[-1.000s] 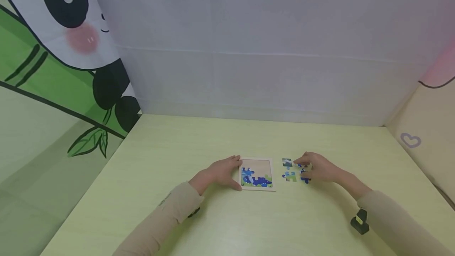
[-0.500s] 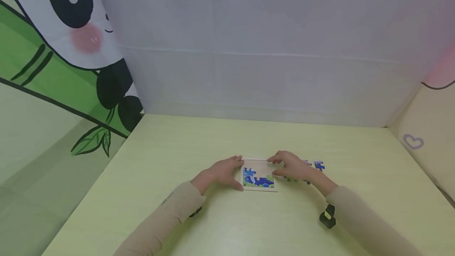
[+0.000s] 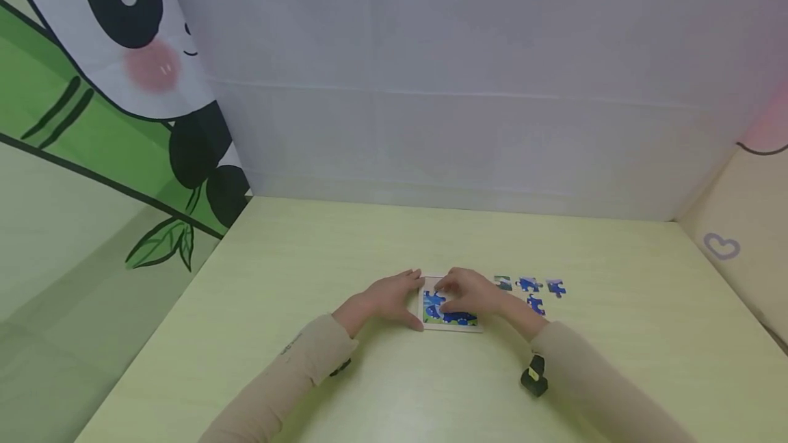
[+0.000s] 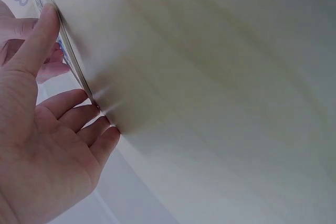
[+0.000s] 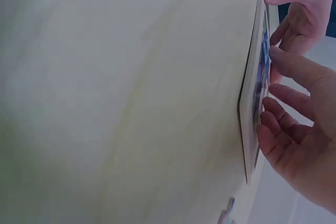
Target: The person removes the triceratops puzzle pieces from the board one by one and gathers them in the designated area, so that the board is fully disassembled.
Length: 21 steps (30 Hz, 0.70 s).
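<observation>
A small square jigsaw tray (image 3: 452, 327) lies on the table, a blue and green picture partly filled in. My left hand (image 3: 386, 301) holds the tray's left side, thumb near the lower corner and fingers near the upper one. In the left wrist view, the thumb of my left hand (image 4: 47, 124) lies over the tray's rim (image 4: 79, 72). My right hand (image 3: 474, 292) reaches over the tray with thumb and index finger bent down to the picture. In the right wrist view, the fingers of my right hand (image 5: 304, 108) touch or nearly touch it; whether they pinch a piece is hidden.
Loose jigsaw pieces lie right of the tray: a dark one (image 3: 503, 283), a blue one (image 3: 528, 284), another blue one (image 3: 556, 288) and one nearer (image 3: 535, 304). The pale table (image 3: 345, 245) ends at a white cloth backdrop (image 3: 462, 149).
My right hand has moved left from the loose pieces to over the tray. More loose pieces show now where it was. My left hand has stayed at the tray's left side.
</observation>
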Tool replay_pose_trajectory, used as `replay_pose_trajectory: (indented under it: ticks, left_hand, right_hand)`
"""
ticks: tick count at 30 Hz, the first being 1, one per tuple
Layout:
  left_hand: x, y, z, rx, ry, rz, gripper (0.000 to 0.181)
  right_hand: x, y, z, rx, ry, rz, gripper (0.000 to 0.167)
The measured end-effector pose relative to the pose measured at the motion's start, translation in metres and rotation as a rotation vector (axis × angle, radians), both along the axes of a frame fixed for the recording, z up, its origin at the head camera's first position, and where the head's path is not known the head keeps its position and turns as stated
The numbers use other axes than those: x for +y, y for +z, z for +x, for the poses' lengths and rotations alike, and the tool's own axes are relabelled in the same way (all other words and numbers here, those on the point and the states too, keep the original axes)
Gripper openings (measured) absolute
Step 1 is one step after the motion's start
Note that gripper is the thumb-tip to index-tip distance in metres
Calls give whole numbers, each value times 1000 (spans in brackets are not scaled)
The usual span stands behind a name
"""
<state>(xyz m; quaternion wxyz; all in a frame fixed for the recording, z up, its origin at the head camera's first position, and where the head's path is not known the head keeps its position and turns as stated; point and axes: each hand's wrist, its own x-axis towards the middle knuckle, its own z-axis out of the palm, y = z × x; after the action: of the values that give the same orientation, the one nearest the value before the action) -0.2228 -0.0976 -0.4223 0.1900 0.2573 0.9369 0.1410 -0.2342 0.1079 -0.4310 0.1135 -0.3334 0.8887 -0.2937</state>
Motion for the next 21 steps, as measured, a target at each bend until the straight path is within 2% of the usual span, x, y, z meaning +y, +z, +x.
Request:
replay_pose_trajectory:
  ticks: [4,13,21]
  left_hand:
    - [-1,0,0,11,-8,-4,89]
    - [-2,0,0,16,-15,9,89]
    - [-2,-2,-1,22,-20,14,90]
  right_hand:
    - [-8,-1,2,47,-34,30,35]
    - [-21,-2,3,-53,-183,29,28]
    - [-22,0,5,-47,-184,-2,28]
